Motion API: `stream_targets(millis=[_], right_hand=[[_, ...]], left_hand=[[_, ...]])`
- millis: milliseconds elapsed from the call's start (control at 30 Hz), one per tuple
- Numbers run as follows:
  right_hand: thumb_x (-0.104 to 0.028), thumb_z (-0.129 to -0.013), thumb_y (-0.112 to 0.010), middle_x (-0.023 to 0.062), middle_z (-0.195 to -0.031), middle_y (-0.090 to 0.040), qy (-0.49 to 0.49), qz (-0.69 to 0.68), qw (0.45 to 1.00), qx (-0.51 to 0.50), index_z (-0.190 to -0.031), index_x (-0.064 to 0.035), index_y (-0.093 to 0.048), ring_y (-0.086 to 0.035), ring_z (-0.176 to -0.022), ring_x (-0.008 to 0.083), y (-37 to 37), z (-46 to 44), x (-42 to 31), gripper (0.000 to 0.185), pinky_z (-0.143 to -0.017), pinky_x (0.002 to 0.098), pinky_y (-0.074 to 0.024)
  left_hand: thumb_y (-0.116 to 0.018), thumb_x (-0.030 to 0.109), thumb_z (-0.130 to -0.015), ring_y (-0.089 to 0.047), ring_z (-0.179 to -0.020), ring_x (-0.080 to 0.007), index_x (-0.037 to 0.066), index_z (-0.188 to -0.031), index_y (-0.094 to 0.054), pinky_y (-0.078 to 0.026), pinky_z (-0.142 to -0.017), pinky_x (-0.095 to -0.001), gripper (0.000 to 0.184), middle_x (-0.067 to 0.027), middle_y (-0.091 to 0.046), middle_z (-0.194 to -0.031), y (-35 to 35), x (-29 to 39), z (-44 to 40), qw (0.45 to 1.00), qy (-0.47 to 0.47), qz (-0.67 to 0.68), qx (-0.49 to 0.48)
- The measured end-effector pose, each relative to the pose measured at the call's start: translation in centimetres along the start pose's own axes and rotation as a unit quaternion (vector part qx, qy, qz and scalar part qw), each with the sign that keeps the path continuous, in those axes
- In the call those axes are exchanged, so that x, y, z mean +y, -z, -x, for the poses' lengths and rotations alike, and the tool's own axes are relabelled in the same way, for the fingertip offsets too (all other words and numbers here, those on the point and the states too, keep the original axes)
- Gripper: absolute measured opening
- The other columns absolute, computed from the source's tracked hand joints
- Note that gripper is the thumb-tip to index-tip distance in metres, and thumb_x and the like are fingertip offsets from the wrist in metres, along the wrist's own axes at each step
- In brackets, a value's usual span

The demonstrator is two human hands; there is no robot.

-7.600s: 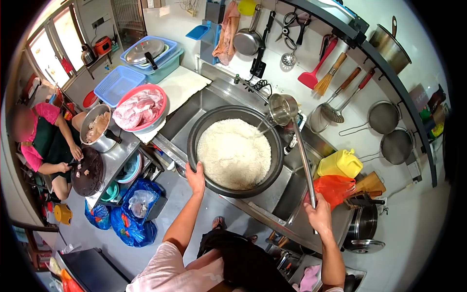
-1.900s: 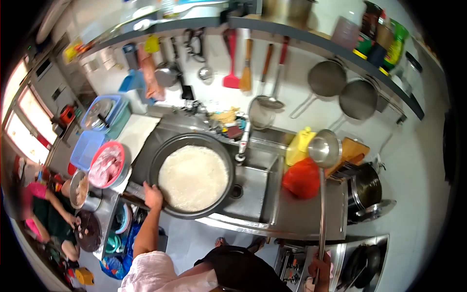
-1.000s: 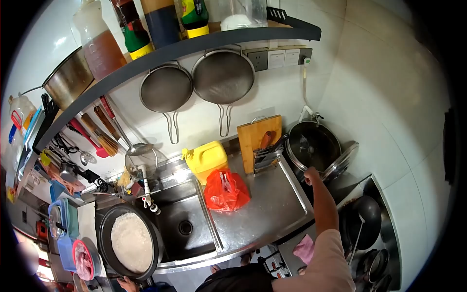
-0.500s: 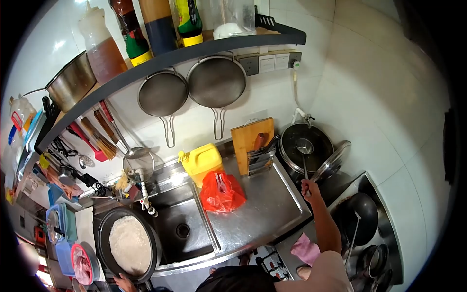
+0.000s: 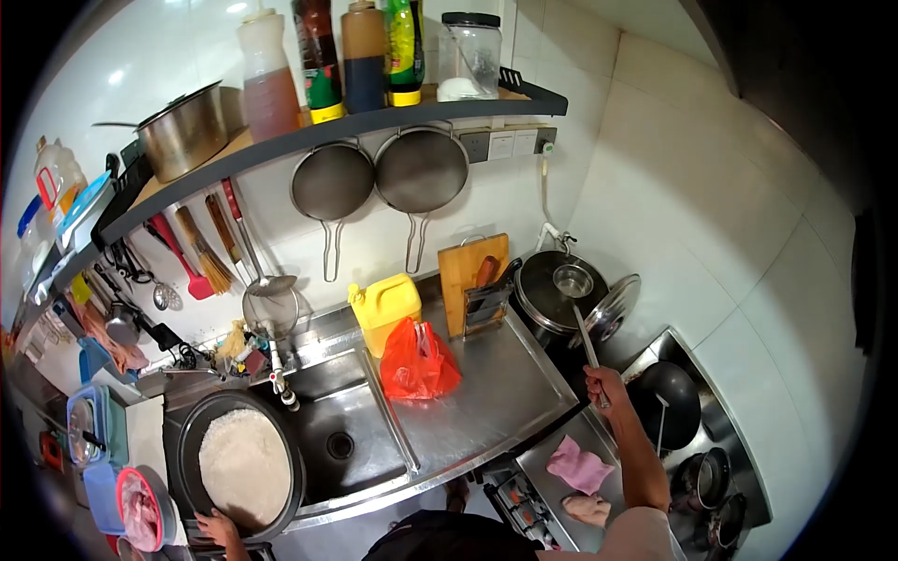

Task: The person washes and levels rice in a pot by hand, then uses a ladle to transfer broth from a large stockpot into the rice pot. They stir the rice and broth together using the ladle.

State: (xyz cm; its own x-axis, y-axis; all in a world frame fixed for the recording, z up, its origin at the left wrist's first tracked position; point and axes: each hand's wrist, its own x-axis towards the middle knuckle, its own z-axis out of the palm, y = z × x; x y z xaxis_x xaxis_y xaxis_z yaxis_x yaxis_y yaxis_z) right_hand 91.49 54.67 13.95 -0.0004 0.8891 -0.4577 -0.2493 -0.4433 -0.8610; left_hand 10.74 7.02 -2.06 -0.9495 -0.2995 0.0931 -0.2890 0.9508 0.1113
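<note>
My right hand is closed round the handle of a long metal ladle, whose bowl is over the mouth of a large dark pot in the corner. The pot's lid leans at its right side. At the lower left, my left hand lies at the near rim of a big dark basin, its fingers partly in view and spread. Pale, whitish grains fill much of the basin. Whether the ladle holds liquid is too small to tell.
A steel sink with a tap lies right of the basin. Beyond it are a yellow jug, red bag, cutting board and knife rack. A wok stands at right. Strainers hang below the shelf.
The ladle was over the basin, then swung right to the pot. Since half a second ago its bowl has lifted toward the pot's mouth. The view has turned right toward the corner.
</note>
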Motion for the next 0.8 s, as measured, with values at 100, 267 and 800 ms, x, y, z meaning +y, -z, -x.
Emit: stream_targets(millis=[100, 267, 800], right_hand=[[-0.014, -0.095, -0.066, -0.0045, -0.061, -0.048, 0.014, 0.019, 1.000, -0.004, -0.089, -0.0091, -0.058, -0.042, -0.044, 0.0052, -1.2, 5.7, -0.9, 0.011, -0.040, 0.0243, -0.0352], [-0.009, -0.091, -0.064, -0.0023, -0.062, -0.049, 0.013, 0.066, 0.998, -0.016, -0.108, 0.0020, -0.062, -0.041, -0.043, 0.0064, -4.3, 16.7, -2.4, 0.020, -0.039, 0.0238, -0.0331], [0.001, -0.090, -0.058, 0.0017, -0.057, -0.047, -0.149, 0.207, 0.947, -0.197, -0.131, 0.0038, -0.059, -0.041, -0.041, 0.0101, -16.3, 33.9, 1.0, 0.041, -0.043, 0.0262, -0.0289]], left_hand=[[-0.058, 0.043, -0.103, -0.052, -0.133, -0.0339, 0.022, -0.158, -0.031, -0.047, -0.103, -0.0528, 0.065, -0.0139, -0.046, -0.151, -0.5, -0.8, -2.8, 0.998, 0.004, 0.048, -0.027], [-0.059, 0.036, -0.103, -0.057, -0.124, -0.0472, -0.005, -0.153, -0.031, -0.044, -0.106, -0.0500, 0.071, -0.0324, -0.051, -0.144, -2.4, -2.7, -5.4, 0.978, -0.085, 0.175, -0.078], [-0.059, 0.034, -0.101, -0.056, -0.123, -0.0485, -0.002, -0.150, -0.037, -0.047, -0.102, -0.0537, 0.065, -0.0315, -0.053, -0.141, -5.4, -4.1, -5.3, 0.965, -0.105, 0.237, -0.045]])
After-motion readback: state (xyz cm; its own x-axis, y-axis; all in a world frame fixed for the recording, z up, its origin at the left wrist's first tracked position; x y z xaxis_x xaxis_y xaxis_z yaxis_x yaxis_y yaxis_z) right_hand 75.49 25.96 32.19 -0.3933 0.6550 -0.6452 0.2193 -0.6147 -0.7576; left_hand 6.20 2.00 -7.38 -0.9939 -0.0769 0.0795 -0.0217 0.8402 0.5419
